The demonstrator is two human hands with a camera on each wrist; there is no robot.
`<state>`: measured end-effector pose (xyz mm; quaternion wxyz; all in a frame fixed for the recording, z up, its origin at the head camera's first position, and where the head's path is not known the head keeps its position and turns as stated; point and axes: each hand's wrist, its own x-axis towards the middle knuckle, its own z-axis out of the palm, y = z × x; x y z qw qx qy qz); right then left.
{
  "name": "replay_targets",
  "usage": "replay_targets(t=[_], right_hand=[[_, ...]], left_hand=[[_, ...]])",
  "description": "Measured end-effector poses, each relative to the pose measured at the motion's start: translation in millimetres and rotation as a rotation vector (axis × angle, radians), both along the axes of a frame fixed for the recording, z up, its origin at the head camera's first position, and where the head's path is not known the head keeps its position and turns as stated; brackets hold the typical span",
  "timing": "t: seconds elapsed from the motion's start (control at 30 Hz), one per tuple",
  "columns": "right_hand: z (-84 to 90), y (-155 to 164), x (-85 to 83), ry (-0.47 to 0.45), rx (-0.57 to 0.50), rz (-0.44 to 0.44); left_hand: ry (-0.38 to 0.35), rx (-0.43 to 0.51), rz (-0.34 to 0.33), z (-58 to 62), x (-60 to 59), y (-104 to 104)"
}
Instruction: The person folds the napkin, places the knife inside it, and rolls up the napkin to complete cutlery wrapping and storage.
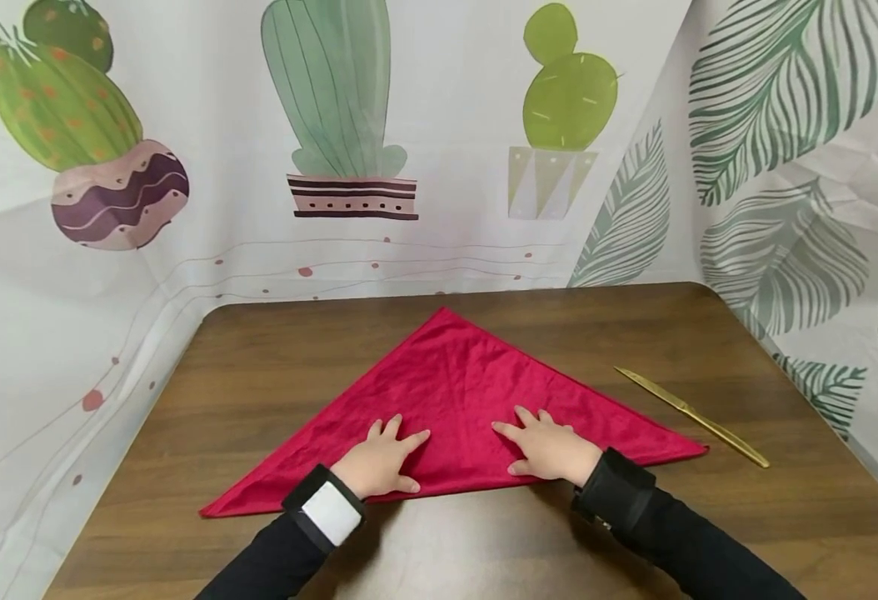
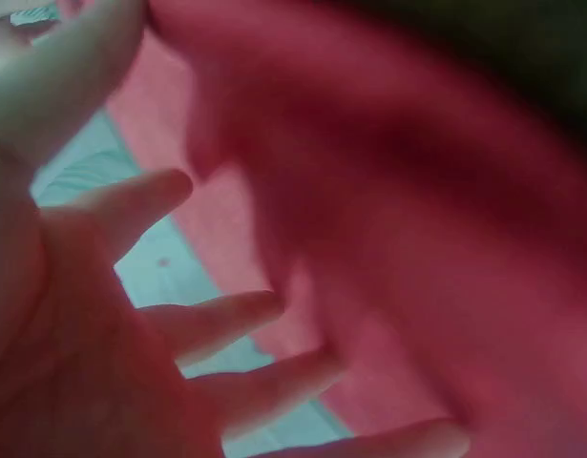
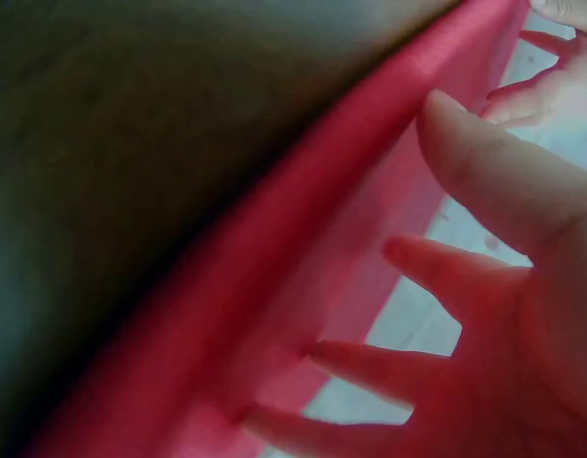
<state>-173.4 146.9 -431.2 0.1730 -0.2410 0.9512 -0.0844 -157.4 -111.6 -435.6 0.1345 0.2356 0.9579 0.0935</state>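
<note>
A red cloth napkin (image 1: 454, 392), folded into a large triangle, lies on the table with one corner pointing to the far edge and its long folded side toward me. My left hand (image 1: 379, 461) rests on it left of the middle, fingers spread. On the right half, my right hand (image 1: 551, 447) touches the cloth, its fingers spread too. In the left wrist view the fingertips (image 2: 264, 303) meet the red fabric (image 2: 398, 258). The right wrist view has the thumb (image 3: 465, 143) near the folded edge (image 3: 303, 191). Neither hand grips the cloth.
A gold knife (image 1: 690, 412) lies slantwise on the brown wooden table (image 1: 274, 358), just past the napkin's right corner. Behind the table hangs a white sheet (image 1: 454, 108) printed with cacti and leaves.
</note>
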Motion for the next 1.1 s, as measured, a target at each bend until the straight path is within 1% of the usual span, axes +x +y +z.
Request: replay_targets(t=[0.1, 0.2, 0.33, 0.4, 0.5, 0.63, 0.73, 0.83, 0.93, 1.0, 1.1], right_hand=[[-2.4, -3, 0.5, -0.001, 0.003, 0.013], [-2.0, -3, -0.8, 0.015, -0.003, 0.041], [1.4, -4, -6.4, 0.000, 0.015, 0.044], [2.9, -8, -11.9, -0.013, 0.023, 0.021], [4.2, -17, -27.5, -0.013, 0.017, -0.022], [0.4, -35, -55.0, -0.018, -0.001, -0.058], [-5.2, -47, -73.0, -0.026, 0.007, -0.083], [-10.5, -55, -82.4, -0.048, 0.040, -0.089], [-13.2, -58, -85.3, -0.061, 0.081, -0.076], [-12.3, -59, -86.1, -0.051, 0.100, -0.060], [-8.2, -58, -88.9, -0.030, 0.105, -0.055]], left_hand=[[-0.005, -0.026, 0.016, -2.0, 2.0, 1], [0.006, -0.036, 0.021, -0.3, 2.1, 0], [-0.009, -0.067, 0.013, 3.0, -3.1, 2], [-0.029, -0.074, 0.015, 3.7, -9.5, 5], [-0.039, -0.067, 0.042, 3.3, -27.4, 13], [-0.040, -0.059, 0.120, -3.4, -57.8, 23], [-0.046, -0.066, 0.181, -9.0, -75.7, 29], [-0.060, -0.088, 0.205, -14.0, -83.3, 31], [-0.066, -0.116, 0.197, -16.1, -84.3, 33], [-0.059, -0.121, 0.196, -15.1, -84.4, 33], [-0.051, -0.127, 0.212, -9.6, -86.0, 34]])
